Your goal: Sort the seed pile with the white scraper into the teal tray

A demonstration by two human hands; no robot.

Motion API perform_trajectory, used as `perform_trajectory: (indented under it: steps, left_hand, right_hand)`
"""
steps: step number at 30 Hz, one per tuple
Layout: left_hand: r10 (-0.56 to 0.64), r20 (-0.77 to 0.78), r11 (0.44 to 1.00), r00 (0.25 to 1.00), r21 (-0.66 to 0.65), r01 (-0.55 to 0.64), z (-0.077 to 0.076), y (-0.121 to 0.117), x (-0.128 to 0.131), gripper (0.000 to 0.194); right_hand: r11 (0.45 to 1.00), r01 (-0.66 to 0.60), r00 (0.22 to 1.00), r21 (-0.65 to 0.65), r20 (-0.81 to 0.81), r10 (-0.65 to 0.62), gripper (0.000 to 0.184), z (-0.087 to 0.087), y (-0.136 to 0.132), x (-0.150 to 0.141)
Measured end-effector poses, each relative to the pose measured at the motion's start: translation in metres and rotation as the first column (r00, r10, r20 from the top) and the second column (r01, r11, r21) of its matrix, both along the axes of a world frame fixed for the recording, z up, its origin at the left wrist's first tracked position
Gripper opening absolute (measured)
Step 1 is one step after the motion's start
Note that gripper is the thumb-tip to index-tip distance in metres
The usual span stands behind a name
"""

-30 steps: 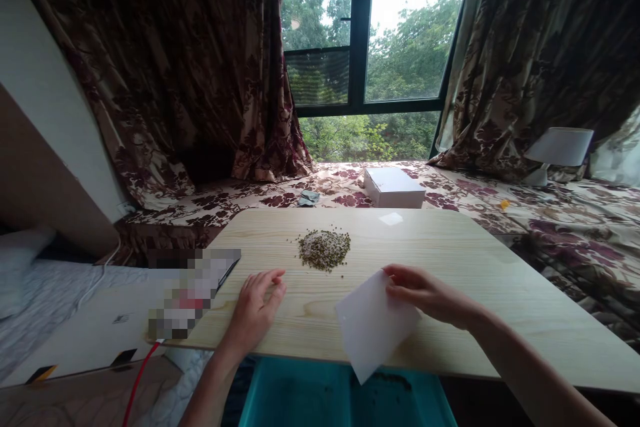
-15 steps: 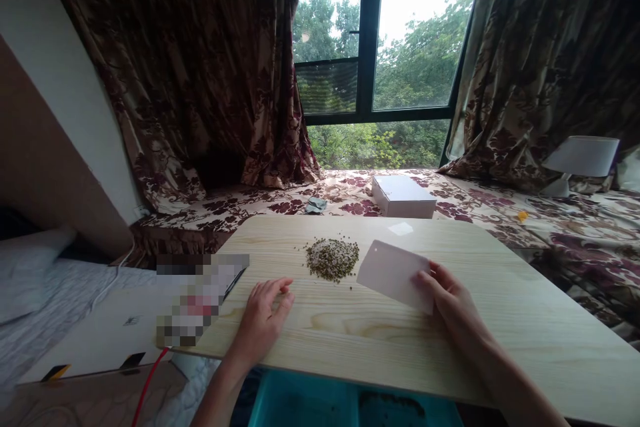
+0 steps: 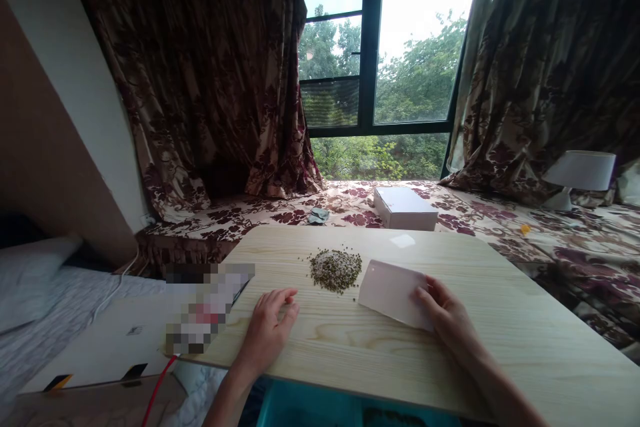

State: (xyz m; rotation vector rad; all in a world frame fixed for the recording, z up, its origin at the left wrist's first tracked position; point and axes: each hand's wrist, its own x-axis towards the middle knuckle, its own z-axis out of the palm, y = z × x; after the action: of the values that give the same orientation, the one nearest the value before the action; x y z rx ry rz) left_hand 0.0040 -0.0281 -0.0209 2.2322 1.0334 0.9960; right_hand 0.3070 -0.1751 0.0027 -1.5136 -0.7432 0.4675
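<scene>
A small heap of greenish-brown seeds lies on a light wooden board. My right hand grips a white plastic card by its right edge; the card's left edge rests on the board just right of the heap. My left hand lies flat on the board, fingers spread, to the lower left of the seeds and holding nothing.
A white box and a small grey object sit on the floral-covered ledge behind the board. A white lamp stands at the right. A teal bin shows under the board's near edge. Curtains flank the window.
My right hand lifted the white card from the board's near edge and carried it forward to just right of the seed heap, then lowered it. The left hand stayed put.
</scene>
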Motion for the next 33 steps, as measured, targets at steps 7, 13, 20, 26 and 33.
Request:
perform_trajectory:
  steps: [7, 13, 20, 26, 33]
  left_hand:
    - [-0.006, -0.007, 1.0, 1.0, 0.002, 0.006, -0.0011, 0.0003, 0.0004, 0.03]
    - [0.008, 0.003, 1.0, 1.0, 0.028, -0.008, 0.0011, -0.0019, 0.0014, 0.029]
    - [0.002, 0.002, 1.0, 1.0, 0.026, -0.002, 0.0026, -0.0038, 0.0033, 0.028]
    - [0.003, -0.002, 1.0, 1.0, 0.027, -0.003, 0.0003, -0.002, 0.0028, 0.028]
    - [-0.002, -0.004, 1.0, 1.0, 0.017, 0.002, 0.0021, -0.0039, 0.003, 0.028]
  right_hand:
    - [1.0, -0.017, 1.0, -0.024, 0.017, 0.017, 0.039, 0.0001, -0.0011, -0.0003]
    - [0.999, 0.011, 1.0, -0.043, 0.013, -0.01, 0.042, 0.0028, -0.0005, -0.0009]
    - [0.997, 0.052, 0.998, -0.058, 0.025, -0.05, 0.042, 0.0046, 0.0001, -0.0004]
    - [0.994, 0.077, 0.996, -0.079, 0.045, -0.074, 0.044, 0.0052, 0.0011, -0.0003]
    - [0.996, 0.037, 0.999, -0.084, 0.032, -0.035, 0.048, 0.0012, 0.0001, 0.0029]
